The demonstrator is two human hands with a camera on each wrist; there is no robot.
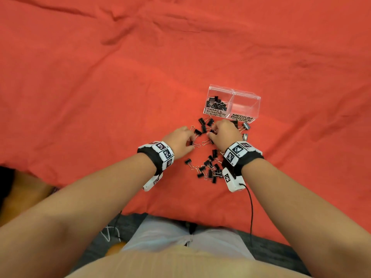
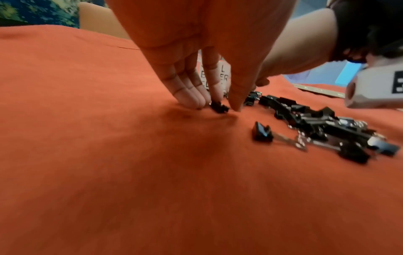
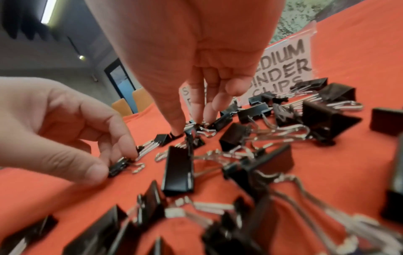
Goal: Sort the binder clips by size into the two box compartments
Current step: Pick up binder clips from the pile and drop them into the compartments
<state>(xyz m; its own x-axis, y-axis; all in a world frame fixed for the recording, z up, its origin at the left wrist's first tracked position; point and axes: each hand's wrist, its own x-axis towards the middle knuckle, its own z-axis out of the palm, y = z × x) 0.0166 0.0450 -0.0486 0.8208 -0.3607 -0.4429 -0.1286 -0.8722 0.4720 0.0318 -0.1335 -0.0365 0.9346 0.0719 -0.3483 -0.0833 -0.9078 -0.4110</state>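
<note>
A wrinkled orange-red cloth (image 1: 100, 81) covers the whole tabletop and carries everything else.

Toward the far right of centre stands a clear plastic box with two compartments (image 1: 232, 92). Its left compartment, labelled "SMALL BINDER CLIPS" (image 1: 215, 112), holds a heap of small black clips (image 1: 216, 103). Its right compartment, labelled "MEDIUM BINDER CLIPS" (image 1: 241, 117), shows no clips through its clear walls.

Just in front of the box, a loose scatter of black binder clips with silver wire handles (image 1: 209, 169) spreads across the cloth, from the foot of the labels back toward the person. Both sizes lie mixed together, some touching or overlapping, a few apart at the edges; in the right wrist view the larger ones (image 3: 180, 170) lie on their sides with handles splayed.

Both forearms reach in from below, each wrist wearing a black band with white blocks printed with black square markers (image 1: 163, 154).

The left hand (image 1: 180, 140) is at the left edge of the scatter, its fingertips down at the cloth. Its thumb and forefinger are curled round a small black clip (image 3: 119, 166), pinching it where it lies.

The right hand (image 1: 226, 133) is over the middle of the scatter, close to the box front, fingers pointing downward. Its thumb and fingertips close on another small black clip (image 3: 193, 129) among the others, with the little finger curled in.
</note>
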